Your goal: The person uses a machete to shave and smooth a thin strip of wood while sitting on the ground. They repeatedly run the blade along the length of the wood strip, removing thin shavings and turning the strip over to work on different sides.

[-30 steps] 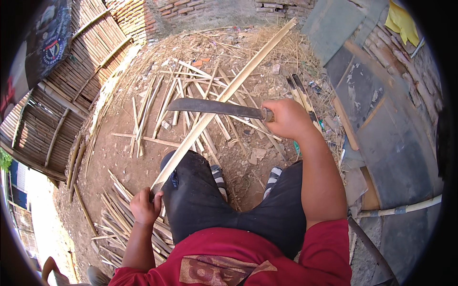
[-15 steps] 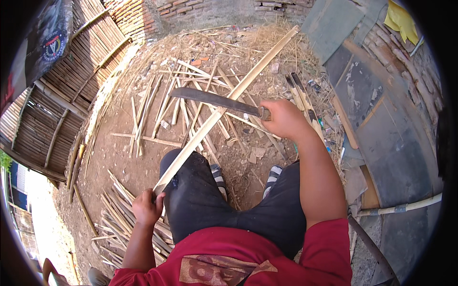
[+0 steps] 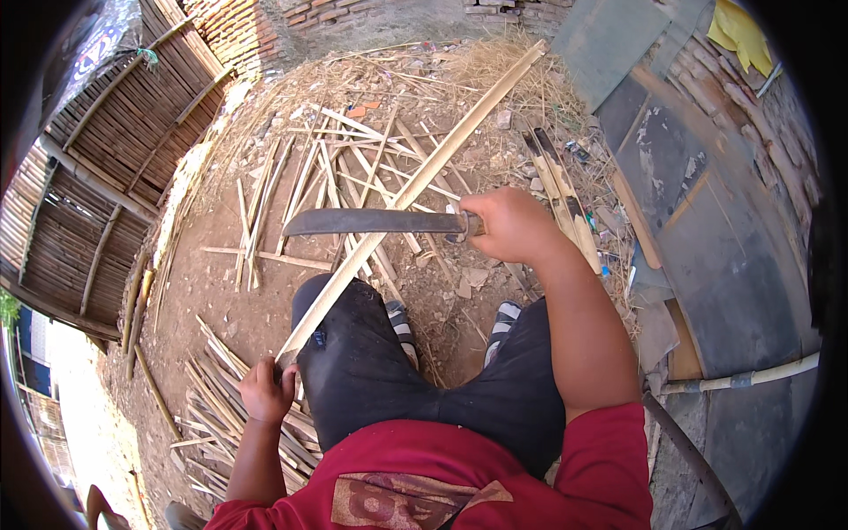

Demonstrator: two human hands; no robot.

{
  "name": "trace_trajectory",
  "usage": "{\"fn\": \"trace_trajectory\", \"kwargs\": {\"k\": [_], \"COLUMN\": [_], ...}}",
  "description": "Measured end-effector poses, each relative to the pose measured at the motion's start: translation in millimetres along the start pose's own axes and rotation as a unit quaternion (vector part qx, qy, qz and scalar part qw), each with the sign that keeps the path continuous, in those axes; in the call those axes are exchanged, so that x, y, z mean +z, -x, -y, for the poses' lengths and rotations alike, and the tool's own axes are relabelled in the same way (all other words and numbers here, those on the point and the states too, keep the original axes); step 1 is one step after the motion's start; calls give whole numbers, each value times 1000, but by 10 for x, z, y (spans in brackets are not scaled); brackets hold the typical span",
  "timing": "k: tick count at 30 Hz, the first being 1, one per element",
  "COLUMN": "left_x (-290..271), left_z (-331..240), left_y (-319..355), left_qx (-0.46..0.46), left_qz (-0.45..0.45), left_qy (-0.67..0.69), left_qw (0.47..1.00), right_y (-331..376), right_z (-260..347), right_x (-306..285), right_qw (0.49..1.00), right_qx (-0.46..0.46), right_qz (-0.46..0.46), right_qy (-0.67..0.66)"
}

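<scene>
A long pale bamboo strip [image 3: 459, 132] runs slantwise from beside my left thigh up to the far right. Its near end is gripped by my left hand [image 3: 267, 389], thumb pressed on top. In my right hand [image 3: 505, 224], the fingers are wrapped round the handle of a machete [image 3: 375, 222]. The dark, broad blade points left and crosses the strip about midway, above my knees. Whether its edge touches the strip I cannot tell.
Split bamboo pieces [image 3: 256, 212] lie scattered on the dirt ahead, and a pile of strips [image 3: 216, 415] is at my left. Dark panels [image 3: 707, 230] lean along the right side. A bamboo-slat wall [image 3: 132, 106] stands at the left.
The machete has moved nearer to me and left along the strip, its blade now almost level instead of slanting. My left hand and the strip have shifted only slightly.
</scene>
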State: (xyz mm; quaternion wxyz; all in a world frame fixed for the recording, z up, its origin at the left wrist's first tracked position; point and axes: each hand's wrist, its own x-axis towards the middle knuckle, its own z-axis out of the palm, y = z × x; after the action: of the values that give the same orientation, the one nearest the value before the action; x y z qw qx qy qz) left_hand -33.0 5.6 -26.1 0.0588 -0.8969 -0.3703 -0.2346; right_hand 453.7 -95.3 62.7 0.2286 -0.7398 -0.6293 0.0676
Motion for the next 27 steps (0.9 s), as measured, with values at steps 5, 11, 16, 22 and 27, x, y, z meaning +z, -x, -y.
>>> {"fn": "trace_trajectory", "kwargs": {"k": [5,11,16,22,27], "left_x": [-90,-45,-111,-105,-188], "left_z": [-65,-52,-116,-96,-251], "left_y": [-35,-63,-77,-84,-232], "left_qx": [-82,-112,-114,-126,-121], "left_qz": [82,164,153,163,189], "left_qy": [187,343,321,287,278], "left_qw": [976,918,928,936,934], "right_y": [-39,-30,-40,-90,24], "right_z": [-128,-110,-142,-278,163], "right_x": [-151,128,5,28,114], "right_qw": [995,997,997,995,996], "right_qx": [81,-38,19,61,-86], "right_qz": [5,-18,1,-41,37], "right_qy": [-59,-58,-75,-72,0]}}
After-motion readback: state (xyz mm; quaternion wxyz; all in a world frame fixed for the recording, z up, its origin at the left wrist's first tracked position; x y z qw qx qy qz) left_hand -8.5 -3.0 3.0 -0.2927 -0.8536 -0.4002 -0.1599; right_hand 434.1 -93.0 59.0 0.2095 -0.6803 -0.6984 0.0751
